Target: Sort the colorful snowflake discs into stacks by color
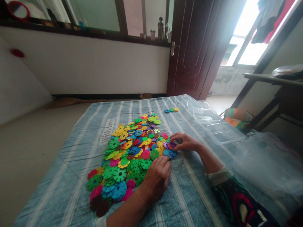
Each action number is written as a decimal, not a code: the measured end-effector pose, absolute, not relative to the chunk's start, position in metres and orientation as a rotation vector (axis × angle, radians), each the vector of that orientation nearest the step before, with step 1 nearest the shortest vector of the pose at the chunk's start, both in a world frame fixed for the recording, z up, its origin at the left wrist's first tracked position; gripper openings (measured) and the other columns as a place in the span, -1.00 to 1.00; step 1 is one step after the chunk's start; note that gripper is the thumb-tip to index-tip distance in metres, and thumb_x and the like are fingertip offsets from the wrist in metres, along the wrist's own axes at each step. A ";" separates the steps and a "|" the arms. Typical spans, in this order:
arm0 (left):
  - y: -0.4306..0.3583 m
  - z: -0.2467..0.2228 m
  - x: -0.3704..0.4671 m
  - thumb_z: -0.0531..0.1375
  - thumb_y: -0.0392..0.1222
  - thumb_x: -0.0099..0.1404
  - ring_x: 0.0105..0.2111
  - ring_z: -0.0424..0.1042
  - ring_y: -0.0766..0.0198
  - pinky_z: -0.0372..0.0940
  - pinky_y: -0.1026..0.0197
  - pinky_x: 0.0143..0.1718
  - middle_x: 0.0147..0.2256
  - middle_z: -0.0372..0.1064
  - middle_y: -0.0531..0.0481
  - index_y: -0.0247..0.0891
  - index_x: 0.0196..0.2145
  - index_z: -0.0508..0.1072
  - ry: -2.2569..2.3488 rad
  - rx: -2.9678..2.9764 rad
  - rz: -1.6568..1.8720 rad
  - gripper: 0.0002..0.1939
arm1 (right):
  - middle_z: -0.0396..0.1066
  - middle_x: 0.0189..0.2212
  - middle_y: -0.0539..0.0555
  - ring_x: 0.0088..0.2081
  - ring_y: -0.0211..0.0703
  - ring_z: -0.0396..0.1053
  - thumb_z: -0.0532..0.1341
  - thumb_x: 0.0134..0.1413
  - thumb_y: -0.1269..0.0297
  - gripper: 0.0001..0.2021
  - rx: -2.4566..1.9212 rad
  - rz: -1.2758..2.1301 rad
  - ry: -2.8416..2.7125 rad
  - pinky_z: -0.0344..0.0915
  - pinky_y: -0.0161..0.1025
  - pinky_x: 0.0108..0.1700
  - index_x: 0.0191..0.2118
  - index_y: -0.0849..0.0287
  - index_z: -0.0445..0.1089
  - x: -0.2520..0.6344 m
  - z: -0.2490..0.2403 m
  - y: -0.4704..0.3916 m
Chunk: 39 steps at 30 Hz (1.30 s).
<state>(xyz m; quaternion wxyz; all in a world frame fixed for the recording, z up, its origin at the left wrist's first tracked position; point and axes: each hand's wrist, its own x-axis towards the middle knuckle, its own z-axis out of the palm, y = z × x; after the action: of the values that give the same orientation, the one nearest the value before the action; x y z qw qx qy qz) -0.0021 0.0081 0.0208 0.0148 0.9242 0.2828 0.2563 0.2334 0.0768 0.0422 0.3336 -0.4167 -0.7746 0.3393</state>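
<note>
A heap of notched plastic discs [134, 142] in many colours lies spread on the striped bedsheet [187, 192]. At the heap's right edge, my right hand [187, 142] has its thumb and fingers closed around a purple disc [172, 145], beside orange and lilac ones. Blue discs [169, 153] lie just below its fingertips. My left hand [157, 176] rests at the near right side of the heap, next to green discs [145, 164]. Its fingers are curled together, and whatever is under them is hidden.
Beyond the heap, a short row of blue, green and yellow discs [171, 110] lies apart. Clear plastic containers [224, 132] line the sheet's right side. A desk [272, 77] stands at the right, and a dark red door [189, 47] is at the back.
</note>
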 end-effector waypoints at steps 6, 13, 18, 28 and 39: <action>0.006 0.022 -0.003 0.05 -0.37 0.25 -0.01 0.31 0.09 0.31 -0.02 0.02 -0.04 0.33 -0.18 -0.30 -0.19 0.38 0.912 2.878 0.794 -0.81 | 0.38 -0.06 0.14 0.00 -0.03 0.32 0.40 -0.19 0.11 -0.59 -1.062 0.937 -1.990 0.16 -0.05 0.12 -0.15 0.14 0.51 0.235 0.042 0.077; 0.008 0.025 -0.003 0.04 -0.35 0.27 -0.03 0.34 0.09 0.34 -0.02 -0.01 -0.05 0.36 -0.18 -0.29 -0.20 0.40 0.903 2.884 0.848 -0.81 | 0.39 -0.09 0.11 -0.02 -0.04 0.32 0.40 -0.20 0.13 -0.61 -1.071 0.885 -2.023 0.17 -0.07 0.10 -0.16 0.11 0.51 0.234 0.036 0.082; 0.007 0.032 -0.003 0.03 -0.37 0.25 -0.06 0.37 0.11 0.37 0.02 -0.03 -0.09 0.39 -0.17 -0.30 -0.21 0.40 0.899 2.904 0.829 -0.80 | 0.40 -0.11 0.12 -0.06 -0.06 0.34 0.40 -0.19 0.18 -0.66 -1.076 0.835 -2.033 0.20 -0.10 0.06 -0.20 0.13 0.53 0.231 0.034 0.084; 0.007 0.034 -0.004 0.03 -0.39 0.24 -0.08 0.39 0.12 0.38 0.03 -0.05 -0.11 0.41 -0.16 -0.28 -0.21 0.40 0.893 2.913 0.855 -0.79 | 0.42 -0.15 0.10 -0.11 -0.09 0.36 0.39 -0.18 0.23 -0.69 -1.097 0.738 -2.018 0.22 -0.11 0.02 -0.21 0.12 0.53 0.225 0.032 0.084; 0.003 0.037 -0.003 0.04 -0.37 0.24 -0.08 0.37 0.13 0.36 0.03 -0.03 -0.12 0.39 -0.16 -0.30 -0.22 0.39 0.904 2.858 0.777 -0.81 | 0.46 -0.21 0.07 -0.14 -0.09 0.37 0.33 -0.09 0.23 -0.77 -1.158 0.662 -2.001 0.23 -0.11 0.01 -0.23 0.11 0.54 0.212 0.031 0.079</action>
<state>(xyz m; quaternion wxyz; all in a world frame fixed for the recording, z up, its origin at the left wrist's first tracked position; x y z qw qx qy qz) -0.0027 0.0028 0.0372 0.0224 0.9227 0.2919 0.2508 0.2124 0.0789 0.0305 0.3601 -0.4492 -0.7762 0.2568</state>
